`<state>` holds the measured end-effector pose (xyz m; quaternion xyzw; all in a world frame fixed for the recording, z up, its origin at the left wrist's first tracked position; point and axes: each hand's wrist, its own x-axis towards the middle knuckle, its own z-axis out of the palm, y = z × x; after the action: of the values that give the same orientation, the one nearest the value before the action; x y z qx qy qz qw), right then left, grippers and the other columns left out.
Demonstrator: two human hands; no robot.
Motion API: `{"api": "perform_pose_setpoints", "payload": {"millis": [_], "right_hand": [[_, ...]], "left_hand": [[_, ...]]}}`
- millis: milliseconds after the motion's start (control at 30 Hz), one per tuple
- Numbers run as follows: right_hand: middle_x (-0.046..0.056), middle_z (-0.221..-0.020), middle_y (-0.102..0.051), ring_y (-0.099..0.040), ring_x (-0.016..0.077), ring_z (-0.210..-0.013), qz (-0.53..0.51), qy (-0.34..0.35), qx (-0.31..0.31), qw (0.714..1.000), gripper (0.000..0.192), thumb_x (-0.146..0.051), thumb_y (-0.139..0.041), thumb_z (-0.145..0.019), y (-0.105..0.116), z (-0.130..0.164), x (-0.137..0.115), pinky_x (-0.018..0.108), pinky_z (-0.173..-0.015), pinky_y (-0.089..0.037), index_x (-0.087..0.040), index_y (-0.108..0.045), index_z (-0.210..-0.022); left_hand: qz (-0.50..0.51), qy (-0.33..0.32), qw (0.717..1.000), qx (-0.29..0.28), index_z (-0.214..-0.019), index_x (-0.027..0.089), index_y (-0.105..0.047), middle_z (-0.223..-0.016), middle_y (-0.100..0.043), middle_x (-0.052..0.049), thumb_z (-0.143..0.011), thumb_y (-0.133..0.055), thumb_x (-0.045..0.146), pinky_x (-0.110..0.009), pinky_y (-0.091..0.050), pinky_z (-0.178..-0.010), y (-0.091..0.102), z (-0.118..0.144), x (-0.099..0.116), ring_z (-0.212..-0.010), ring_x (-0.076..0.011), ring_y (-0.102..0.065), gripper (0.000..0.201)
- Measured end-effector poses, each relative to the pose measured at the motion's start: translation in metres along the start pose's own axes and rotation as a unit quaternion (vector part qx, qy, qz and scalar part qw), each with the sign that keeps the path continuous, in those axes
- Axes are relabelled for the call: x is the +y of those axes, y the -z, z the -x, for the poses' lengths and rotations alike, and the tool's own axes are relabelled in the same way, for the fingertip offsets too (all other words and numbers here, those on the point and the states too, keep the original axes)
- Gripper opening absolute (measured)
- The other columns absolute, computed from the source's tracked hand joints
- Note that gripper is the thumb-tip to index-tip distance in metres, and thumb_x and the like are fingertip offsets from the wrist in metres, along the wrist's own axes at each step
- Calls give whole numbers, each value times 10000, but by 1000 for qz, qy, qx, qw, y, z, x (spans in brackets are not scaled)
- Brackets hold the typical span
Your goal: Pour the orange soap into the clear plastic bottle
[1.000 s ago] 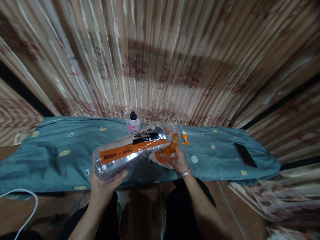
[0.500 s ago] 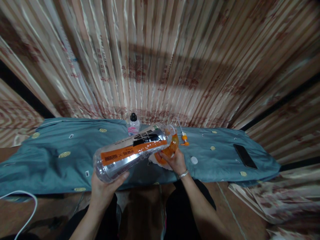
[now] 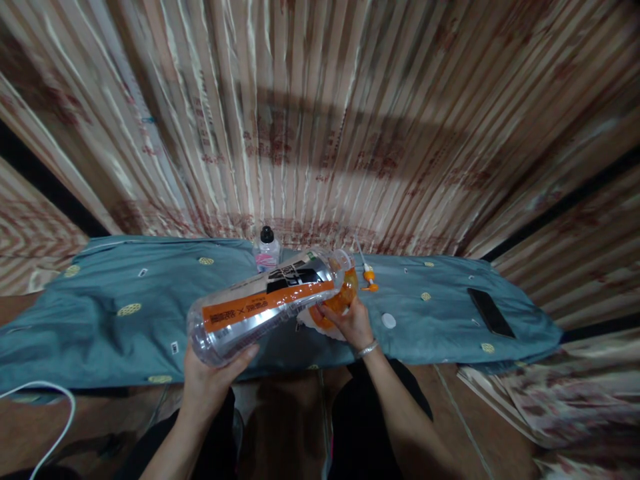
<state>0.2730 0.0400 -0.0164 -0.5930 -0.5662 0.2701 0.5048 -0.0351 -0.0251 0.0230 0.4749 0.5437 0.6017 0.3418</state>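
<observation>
My left hand (image 3: 213, 377) is wrapped round the base of a large clear plastic bottle (image 3: 265, 303) with an orange, silver and black label. That bottle tilts, its open neck to the right and higher than its base. My right hand (image 3: 354, 325) grips an orange bottle (image 3: 346, 293) right by the clear bottle's mouth; the clear bottle hides part of it. Whether liquid flows between them I cannot tell. Beneath the orange bottle lies something white and crumpled (image 3: 323, 328). An orange pump head (image 3: 369, 277) with a pale tube and a white cap (image 3: 389, 321) lie to the right.
A small clear bottle with a black cap (image 3: 267, 250) stands behind the large one. At the right a black phone (image 3: 490, 312) lies on the teal cloth (image 3: 440, 327). Patterned curtains (image 3: 320, 133) hang close behind, and a white cable (image 3: 70, 400) loops at lower left.
</observation>
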Motion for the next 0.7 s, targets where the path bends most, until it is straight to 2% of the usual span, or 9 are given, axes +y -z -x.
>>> {"api": "perform_pose_setpoints", "payload": {"millis": [100,200,400,567,700], "right_hand": [[176,-1224,-924,-893,434,-1133,7,-7,-3,1000,659,-685,-947,-764,1,-1,-2,616,-1021,-730,-239,-769,-1215],[175,-1205,-927,-894,431,-1120,26,-13,-2,1000,699,-732,-956,-733,3,-2,-3,582,-994,-732,-241,-775,-1196],[179,-1170,-926,-894,418,-1092,18,-9,2,1000,720,-783,-930,-738,2,-2,-1,565,-964,-736,-238,-771,-1180],[184,-1208,-917,-884,423,-1124,4,-1,0,1000,727,-786,-918,-756,1,-1,0,610,-998,-730,-241,-760,-1210],[198,-1220,-913,-883,419,-1128,7,-2,3,1000,753,-804,-910,-748,0,-1,0,596,-992,-732,-234,-760,-1217]], "left_hand": [[2,-11,999,30,-1208,179,-815,-1202,-876,-125,-654,-1086,544,-544,-683,-1140,-8,5,8,-1146,-361,-842,716],[13,-19,999,31,-1211,197,-825,-1203,-877,-114,-710,-1051,514,-540,-681,-1146,-14,9,15,-1140,-353,-842,635],[17,-8,999,45,-1223,205,-804,-1209,-875,-113,-676,-1068,492,-543,-691,-1124,-14,11,13,-1117,-350,-840,672],[13,-10,999,32,-1211,195,-807,-1218,-875,-121,-675,-1079,524,-561,-665,-1167,-9,8,8,-1142,-356,-842,685],[10,-17,1000,18,-1168,196,-815,-1160,-890,-125,-657,-1084,514,-566,-700,-1102,-10,8,12,-1084,-362,-852,659]]}}
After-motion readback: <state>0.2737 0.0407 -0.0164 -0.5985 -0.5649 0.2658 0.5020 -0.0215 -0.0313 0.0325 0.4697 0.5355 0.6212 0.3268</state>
